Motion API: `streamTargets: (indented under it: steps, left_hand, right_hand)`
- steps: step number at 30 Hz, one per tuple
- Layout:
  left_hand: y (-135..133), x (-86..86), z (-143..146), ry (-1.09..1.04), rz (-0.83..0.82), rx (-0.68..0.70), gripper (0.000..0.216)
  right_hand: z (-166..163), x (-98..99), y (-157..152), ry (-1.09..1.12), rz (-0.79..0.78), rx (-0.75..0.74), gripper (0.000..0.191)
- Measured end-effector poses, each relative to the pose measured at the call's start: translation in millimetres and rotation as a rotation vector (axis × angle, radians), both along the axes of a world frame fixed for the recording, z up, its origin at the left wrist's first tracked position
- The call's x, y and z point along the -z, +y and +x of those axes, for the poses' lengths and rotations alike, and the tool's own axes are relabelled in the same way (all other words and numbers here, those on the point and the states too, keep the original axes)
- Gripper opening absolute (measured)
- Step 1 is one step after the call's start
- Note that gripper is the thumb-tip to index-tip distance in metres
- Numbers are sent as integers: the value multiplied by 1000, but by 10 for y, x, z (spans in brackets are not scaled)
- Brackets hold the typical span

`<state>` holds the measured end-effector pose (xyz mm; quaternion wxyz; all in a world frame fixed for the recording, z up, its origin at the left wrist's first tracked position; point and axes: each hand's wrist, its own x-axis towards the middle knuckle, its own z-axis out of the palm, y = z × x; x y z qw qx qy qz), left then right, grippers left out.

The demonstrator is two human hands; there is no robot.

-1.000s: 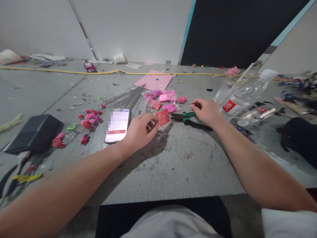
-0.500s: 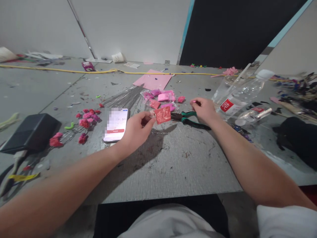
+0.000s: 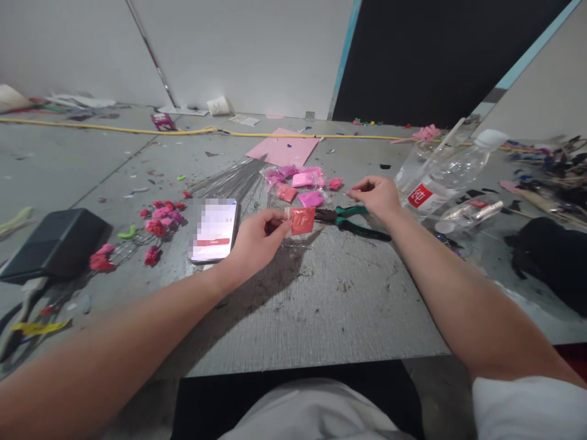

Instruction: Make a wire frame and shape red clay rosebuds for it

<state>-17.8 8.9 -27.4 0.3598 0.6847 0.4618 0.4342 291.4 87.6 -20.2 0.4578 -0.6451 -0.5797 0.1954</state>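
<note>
My left hand (image 3: 254, 241) pinches a small clear bag of red pieces (image 3: 302, 220) just above the grey table (image 3: 321, 305), beside a lit phone (image 3: 214, 230). My right hand (image 3: 375, 195) rests curled on the table by the green-handled pliers (image 3: 351, 221), its fingertips pressed together on something I cannot make out. Between the hands, farther back, lie several small bags of pink and red pieces (image 3: 305, 183). A bundle of thin wires (image 3: 233, 178) fans out behind the phone.
A tipped plastic water bottle (image 3: 440, 174) lies right of my right hand. Small red and pink paper flowers (image 3: 160, 220) and a black box (image 3: 50, 244) sit at the left. A pink sheet (image 3: 284, 150) and yellow cord (image 3: 114, 130) lie at the back; dark clutter at the right.
My left hand has lifted the red bag slightly and turned it. My right hand has shifted a little, its fingers now drawn together nearer the pliers' handles.
</note>
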Motion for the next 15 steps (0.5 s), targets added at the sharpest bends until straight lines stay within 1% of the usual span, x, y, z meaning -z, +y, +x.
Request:
streamTargets:
  steps: [3,5,8,11,15]
  left_hand:
    - [-4,19,-3,30,-5,56,15]
    - [-8,31,-13,60,-1,79,20]
    - [-16,30,-35,146,40,88,30]
    - [-23,-2,-62,258,105,95,28]
    - [-7,-63,-108,401,186,109,21]
  right_hand:
    - [-24,18,4,56,-36,-26,10]
    - [-55,28,13,87,-57,-38,5]
    - [-132,0,65,89,-98,-65,10]
    - [-262,-91,217,26,-183,-81,17]
    - [-538,-244,545,-118,-308,-27,18]
